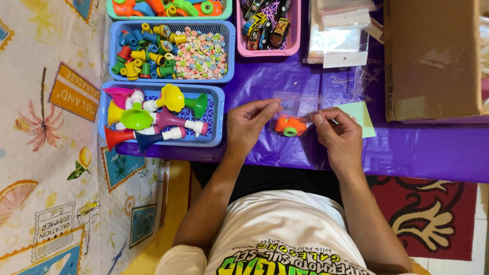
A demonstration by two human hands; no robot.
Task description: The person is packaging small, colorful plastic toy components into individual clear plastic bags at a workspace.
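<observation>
A small clear plastic bag (293, 102) lies on the purple table cover (433, 153) between my hands. Inside it sits an orange toy camera (289, 126) with a green lens. My left hand (248, 125) pinches the bag's left edge with fingers and thumb. My right hand (338, 137) grips the bag's right edge, close beside the toy. A pale green card (360, 116) lies partly under my right hand.
Left of my hands a blue basket (218, 119) holds several coloured toy trumpets. Behind it another blue basket (230, 51) holds whistles and small pastel pieces. A pink basket (293, 48) has toy cars. Clear bags (338, 35) are stacked beside a cardboard box (433, 56).
</observation>
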